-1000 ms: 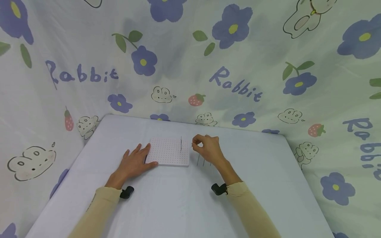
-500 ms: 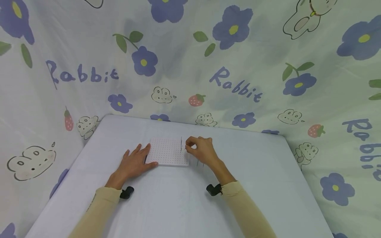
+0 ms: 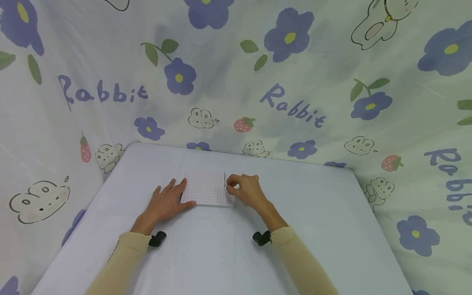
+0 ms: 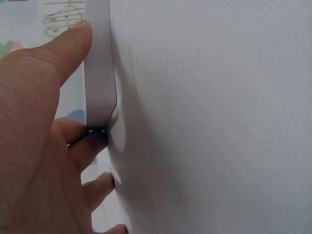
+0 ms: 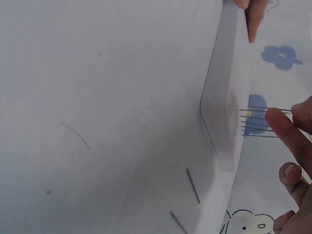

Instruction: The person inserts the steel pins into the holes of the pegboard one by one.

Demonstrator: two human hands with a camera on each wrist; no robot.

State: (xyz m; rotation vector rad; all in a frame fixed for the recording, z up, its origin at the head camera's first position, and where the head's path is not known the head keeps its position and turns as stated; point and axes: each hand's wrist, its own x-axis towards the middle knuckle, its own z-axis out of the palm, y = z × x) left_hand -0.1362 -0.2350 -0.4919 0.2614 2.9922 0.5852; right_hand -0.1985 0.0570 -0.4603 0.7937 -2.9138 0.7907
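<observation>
A white square board [image 3: 204, 190] with a grid of small holes lies on the table. Several thin metal pins [image 5: 256, 128] stand in a row near its right edge. My left hand [image 3: 166, 203] rests against the board's left side, fingers spread, the thumb at the front corner; the left wrist view shows the thumb [image 4: 70, 46] along the board's edge. Between thumb and index finger, my right hand [image 3: 247, 190] pinches a metal pin, its end at the board's surface beside the standing row. Whether that end is inside a hole I cannot tell.
Two loose metal pins [image 5: 193, 185] lie on the white table [image 3: 206, 254] right of the board, mostly covered by the right hand in the head view. A flower-and-rabbit printed cloth [image 3: 221, 82] rises behind the table.
My right hand has moved left with its pin, from beside the board to over its right edge, next to the standing pins. The left hand has stayed in place.
</observation>
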